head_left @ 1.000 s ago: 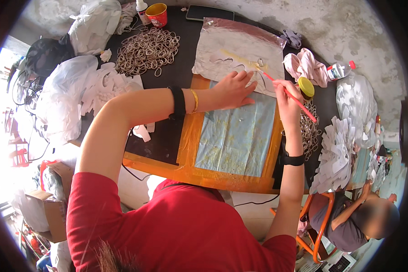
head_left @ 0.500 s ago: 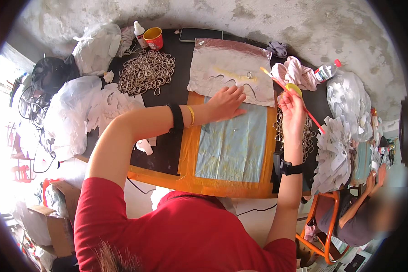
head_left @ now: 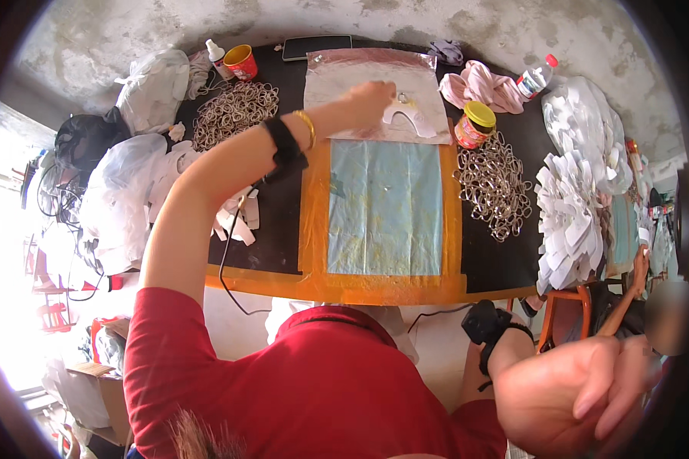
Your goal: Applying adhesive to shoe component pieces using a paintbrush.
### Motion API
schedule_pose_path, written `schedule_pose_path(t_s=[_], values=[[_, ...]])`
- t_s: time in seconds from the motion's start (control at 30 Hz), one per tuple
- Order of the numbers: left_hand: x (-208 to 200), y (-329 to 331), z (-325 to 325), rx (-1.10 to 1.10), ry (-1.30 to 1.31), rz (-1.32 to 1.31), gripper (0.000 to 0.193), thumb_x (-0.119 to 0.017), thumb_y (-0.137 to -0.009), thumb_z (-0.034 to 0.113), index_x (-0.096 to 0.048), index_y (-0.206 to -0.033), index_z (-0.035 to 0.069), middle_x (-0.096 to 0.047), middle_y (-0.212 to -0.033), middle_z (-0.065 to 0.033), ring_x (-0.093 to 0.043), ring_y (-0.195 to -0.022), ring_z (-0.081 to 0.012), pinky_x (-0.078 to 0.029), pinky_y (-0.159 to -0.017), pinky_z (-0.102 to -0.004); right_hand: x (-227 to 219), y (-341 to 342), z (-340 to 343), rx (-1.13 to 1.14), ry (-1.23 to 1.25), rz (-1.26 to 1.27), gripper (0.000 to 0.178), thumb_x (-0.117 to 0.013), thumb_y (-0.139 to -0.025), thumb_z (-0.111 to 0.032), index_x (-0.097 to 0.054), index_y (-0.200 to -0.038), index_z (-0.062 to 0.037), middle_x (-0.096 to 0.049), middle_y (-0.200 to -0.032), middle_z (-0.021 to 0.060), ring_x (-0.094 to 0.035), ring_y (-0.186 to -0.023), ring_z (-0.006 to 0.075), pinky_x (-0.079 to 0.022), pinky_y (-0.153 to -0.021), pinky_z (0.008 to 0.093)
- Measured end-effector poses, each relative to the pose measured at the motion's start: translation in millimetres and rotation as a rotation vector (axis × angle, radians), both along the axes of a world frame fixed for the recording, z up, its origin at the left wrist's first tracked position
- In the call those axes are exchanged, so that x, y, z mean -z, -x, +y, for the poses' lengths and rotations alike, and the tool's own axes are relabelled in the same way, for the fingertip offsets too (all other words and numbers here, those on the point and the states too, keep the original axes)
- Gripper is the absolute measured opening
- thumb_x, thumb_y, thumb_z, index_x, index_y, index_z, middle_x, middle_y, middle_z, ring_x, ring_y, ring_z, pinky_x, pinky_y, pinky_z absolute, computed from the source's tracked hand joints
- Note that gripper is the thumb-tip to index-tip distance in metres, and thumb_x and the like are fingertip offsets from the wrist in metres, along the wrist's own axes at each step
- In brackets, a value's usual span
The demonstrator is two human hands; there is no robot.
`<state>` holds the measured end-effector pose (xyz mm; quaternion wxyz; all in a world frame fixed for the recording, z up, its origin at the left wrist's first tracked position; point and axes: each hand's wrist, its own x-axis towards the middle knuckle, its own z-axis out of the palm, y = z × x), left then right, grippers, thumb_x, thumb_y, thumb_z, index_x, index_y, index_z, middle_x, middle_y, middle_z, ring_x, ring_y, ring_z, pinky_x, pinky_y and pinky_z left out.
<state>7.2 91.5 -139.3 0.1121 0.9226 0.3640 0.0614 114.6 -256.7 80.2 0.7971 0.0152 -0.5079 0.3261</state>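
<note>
Paper cut-out (head_left: 407, 118), white and curved, lay on the foil sheet (head_left: 337, 84) at the table's (head_left: 275, 229) far side, just right of our left hand (head_left: 369, 99), which pressed flat, fingers spread, holding nothing. Our right hand (head_left: 570, 394) hung loosely open, well off. A yellow-lidded jar (head_left: 475, 125) stood beside the cut-out.

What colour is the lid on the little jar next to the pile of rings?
The jar has a yellow lid, seen best in the head view, beside the rings.
</note>
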Motion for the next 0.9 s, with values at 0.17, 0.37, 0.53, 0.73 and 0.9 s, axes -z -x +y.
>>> schedule_pose_path(t_s=[0.17, 0.37, 0.53, 0.73, 0.9], values=[[-2.3, -18.7, 36.5, -0.044, 0.074, -0.256, 0.021, -0.059, -0.081, 0.010, -0.058, -0.101, 0.006, -0.064, -0.095, -0.0146, -0.061, -0.091, -0.0316, -0.048, -0.076, -0.0400, -11.5, 10.7, -8.7, 0.107, 0.146, -0.337, 0.021, -0.050, -0.084, -0.013, -0.064, -0.072, -0.0235, -0.062, -0.082, -0.0213, -0.044, -0.088, 0.0081, -0.039, -0.073, 0.0293], [7.0, -38.8, 58.2, 0.059, -0.037, -0.122, 0.032, -0.067, -0.070, 0.007, -0.060, -0.101, 0.007, -0.064, -0.097, -0.0135, -0.061, -0.094, -0.0312, -0.050, -0.077, -0.0393, -14.0, 28.3, -15.7, 0.280, 0.308, -0.227, 0.018, -0.051, -0.081, -0.010, -0.057, -0.067, -0.0193, -0.059, -0.073, -0.0190, -0.044, -0.083, 0.0066, -0.037, -0.067, 0.0234], [21.2, -54.5, 73.3, 0.041, 0.088, -0.116, 0.030, -0.069, -0.068, 0.011, -0.064, -0.097, 0.010, -0.066, -0.087, -0.0120, -0.065, -0.081, -0.0281, -0.053, -0.069, -0.0381, 0.6, 4.2, 10.3, 0.014, 0.097, -0.216, 0.018, -0.053, -0.080, -0.009, -0.054, -0.065, -0.0173, -0.059, -0.076, -0.0147, -0.045, -0.082, 0.0059, -0.035, -0.064, 0.0220], [31.3, -64.0, 84.7, 0.160, 0.191, -0.140, 0.010, -0.064, -0.073, 0.011, -0.068, -0.082, 0.009, -0.067, -0.072, -0.0111, -0.066, -0.064, -0.0256, -0.053, -0.057, -0.0355, 73.4, -56.8, 117.5, 0.574, 0.534, -0.500, 0.047, -0.038, -0.071, 0.003, -0.049, -0.118, 0.0037, -0.051, -0.097, 0.0092, -0.043, -0.072, 0.0103, -0.035, -0.067, 0.0222], [34.7, -56.6, 104.2, 0.126, 0.178, -0.144, 0.016, -0.066, -0.069, 0.019, -0.068, -0.077, 0.006, -0.066, -0.070, -0.0091, -0.065, -0.064, -0.0231, -0.051, -0.058, -0.0341, 118.9, -78.5, 179.1, 0.752, 0.761, -0.747, 0.031, -0.047, -0.090, -0.005, -0.053, -0.121, -0.0040, -0.055, -0.109, 0.0057, -0.051, -0.082, 0.0080, -0.041, -0.065, 0.0205]])
